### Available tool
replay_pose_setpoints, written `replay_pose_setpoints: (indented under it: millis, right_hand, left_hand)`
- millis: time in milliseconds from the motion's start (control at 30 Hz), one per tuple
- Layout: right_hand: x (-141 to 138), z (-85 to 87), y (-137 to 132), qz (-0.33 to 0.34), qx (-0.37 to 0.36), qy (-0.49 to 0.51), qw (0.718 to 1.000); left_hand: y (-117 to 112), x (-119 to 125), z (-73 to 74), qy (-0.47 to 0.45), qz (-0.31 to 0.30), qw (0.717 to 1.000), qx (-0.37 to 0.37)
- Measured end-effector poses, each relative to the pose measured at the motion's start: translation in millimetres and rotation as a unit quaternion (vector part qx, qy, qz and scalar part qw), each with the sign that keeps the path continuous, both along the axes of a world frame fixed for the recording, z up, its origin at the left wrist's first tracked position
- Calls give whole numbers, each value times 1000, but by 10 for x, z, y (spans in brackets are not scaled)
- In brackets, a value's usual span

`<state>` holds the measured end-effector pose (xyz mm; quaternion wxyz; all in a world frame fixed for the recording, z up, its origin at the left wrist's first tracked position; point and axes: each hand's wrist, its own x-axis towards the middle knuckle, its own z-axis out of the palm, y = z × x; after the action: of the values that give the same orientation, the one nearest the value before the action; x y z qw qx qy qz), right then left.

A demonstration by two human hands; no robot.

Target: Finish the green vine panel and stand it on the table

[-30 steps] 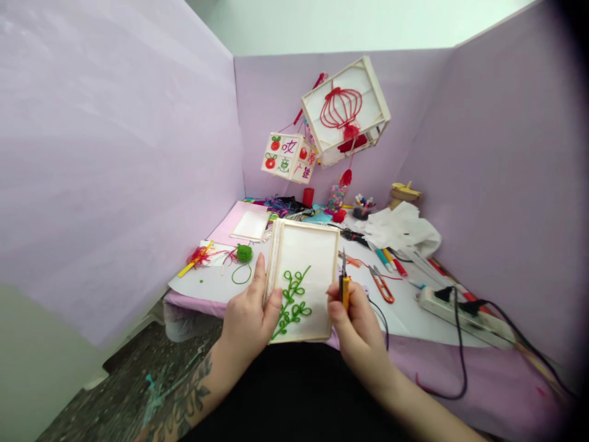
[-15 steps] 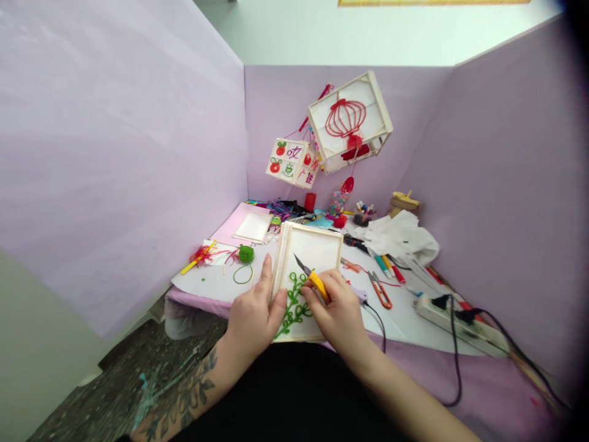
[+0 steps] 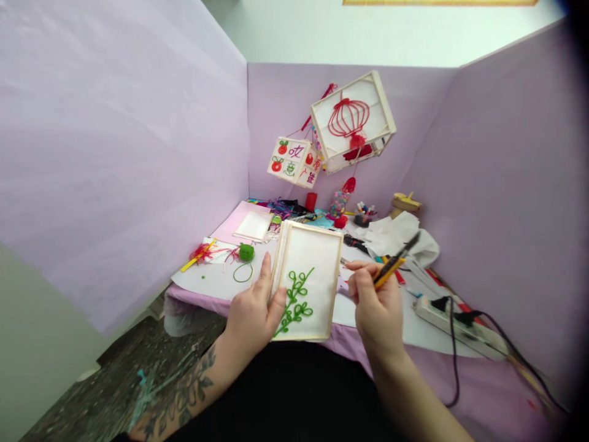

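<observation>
My left hand [image 3: 255, 307] grips the left side of a wooden-framed white panel [image 3: 317, 258], its thumb on the front and a finger along the edge. The panel tilts up at the table's front edge, near my body. On its lower left a sprig of leaves in green yarn [image 3: 297, 301] is laid out. To the right of the panel, my right hand [image 3: 380, 304] is closed around a yellow utility knife [image 3: 390, 272], whose dark blade points up and to the right. The knife is apart from the panel.
A green yarn ball [image 3: 246, 252] and red thread [image 3: 201, 253] lie at left. Another framed panel [image 3: 253, 226] lies behind. Two decorated box lanterns, one with a red lantern design [image 3: 354, 120], hang at the back. A power strip [image 3: 462, 322] with black cables occupies the right.
My right hand has moved right, off the panel, with the knife. The blade now points up and right instead of up and left. My left hand keeps its hold.
</observation>
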<state>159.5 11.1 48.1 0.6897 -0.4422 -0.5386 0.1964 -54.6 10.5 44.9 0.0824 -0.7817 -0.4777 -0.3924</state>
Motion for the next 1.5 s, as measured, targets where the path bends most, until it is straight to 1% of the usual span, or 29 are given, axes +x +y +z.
replay_pose_setpoints:
  millis: [33,67,100,133,167,233,267,333,467,533,667,733,833,933,1000,1067,1167,1300,1433,1500]
  right_hand:
    - [12,-7,-3,18,15,-4,1000]
    - [18,-9,-8,35,29,-34,998]
    - [19,-6,-13,50,51,-88,994]
    - [16,0,-18,61,79,-159,982]
    - [9,11,-20,64,111,-231,964]
    - [-15,43,-20,57,173,-333,925]
    - [-32,62,-19,55,192,-360,911]
    - [-72,97,-16,54,207,-384,898]
    - [-131,118,-5,49,202,-399,893]
    - [-130,100,6,58,189,-391,899]
    - [-79,53,13,93,172,-338,921]
    - [-67,52,4,101,169,-327,924]
    - [-107,93,-10,112,178,-360,909]
    - [-182,151,-9,101,184,-409,888]
    - [-203,169,-6,98,180,-422,883]
    - [-175,158,-9,101,176,-398,895]
    - [-69,97,-23,97,176,-344,917]
    - [27,23,-43,97,173,-348,916]
    - [-9,-9,-48,114,143,-358,916]
    - [-34,-27,-51,127,126,-348,920]
  left_hand:
    - [1,-1,0,-1,0,1000,-2]
    - [2,-2,1,-3,-1,1000,-5]
    - [3,-2,2,-4,0,1000,-9]
    - [4,-2,3,-5,0,1000,-14]
    - [5,-1,5,-6,0,1000,-17]
    - [5,2,10,-8,1,1000,-20]
    - [3,3,12,-9,1,1000,-22]
    - [-1,6,16,-11,-1,1000,-27]
    - [-6,4,14,-17,-4,999,-36]
    - [-4,3,8,-18,-3,999,-33]
    - [0,4,-6,-18,-1,999,-28]
    - [2,4,-12,-16,1,1000,-26]
    - [7,4,-13,-13,-2,1000,-21]
    - [10,3,-7,-12,0,999,-30]
    - [8,1,-4,-15,3,999,-35]
    - [5,-4,-2,-17,2,999,-31]
    - [0,-12,-1,-13,-2,1000,-22]
    - [-2,-13,8,-11,-1,1000,-19]
    - [-5,-11,17,-12,-3,1000,-28]
    - [-6,-16,17,-11,0,999,-31]
